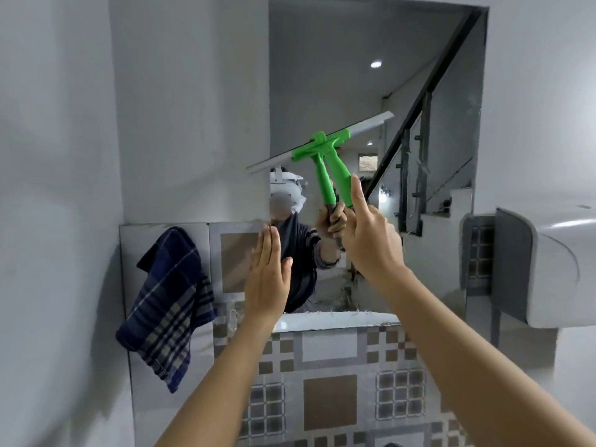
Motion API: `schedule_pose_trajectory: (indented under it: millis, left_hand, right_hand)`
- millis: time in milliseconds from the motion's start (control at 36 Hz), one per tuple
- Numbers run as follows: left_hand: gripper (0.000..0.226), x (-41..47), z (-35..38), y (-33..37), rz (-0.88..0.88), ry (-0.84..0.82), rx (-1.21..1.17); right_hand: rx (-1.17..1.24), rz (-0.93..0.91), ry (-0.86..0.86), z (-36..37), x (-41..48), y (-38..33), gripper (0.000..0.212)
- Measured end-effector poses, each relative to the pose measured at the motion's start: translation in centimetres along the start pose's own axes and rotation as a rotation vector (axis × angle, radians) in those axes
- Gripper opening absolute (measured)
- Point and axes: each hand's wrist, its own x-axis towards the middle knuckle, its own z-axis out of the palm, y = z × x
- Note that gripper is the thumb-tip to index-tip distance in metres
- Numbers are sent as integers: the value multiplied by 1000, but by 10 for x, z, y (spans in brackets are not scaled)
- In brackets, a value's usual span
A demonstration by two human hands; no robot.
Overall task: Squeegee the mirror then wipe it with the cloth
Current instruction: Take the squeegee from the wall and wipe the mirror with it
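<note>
The right hand (pixel 367 233) is clamped on the green squeegee (pixel 335 156) handle, forefinger extended along it. Its blade lies against the mirror (pixel 354 75), long axis tilted up toward the mirror's right edge, above both hands. The left hand (pixel 266 275) is flat and empty at the mirror's lower left edge, nearer the cloth (pixel 167 304) hanging left. No containers show.

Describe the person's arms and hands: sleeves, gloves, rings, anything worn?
Both forearms are bare as far as the picture shows: no sleeves, gloves, watch or bracelets. The left hand and right hand show no rings from this side. Fingernails look short and unpainted.
</note>
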Motion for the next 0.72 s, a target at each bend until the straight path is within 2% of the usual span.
schedule_pose_trajectory:
  millis: [139,194,250,472,722]
  left_hand:
    - [62,-13,14,13,-104,63,-44]
    - [61,-17,18,18,-138,78,-69]
    - [61,-20,21,23,-167,94,-94]
    - [60,-22,32,35,-269,149,-146]
    - [64,-20,44,55,-382,196,-87]
  right_hand:
    - [-126,-178,-26,-28,14,36,63]
    - [-186,-227,-27,-37,23,52,54]
    - [-243,-261,-32,-43,30,66,55]
    - [-309,-295,-124,-67,43,104,59]
    - [-268,-262,-124,-86,41,169,61]
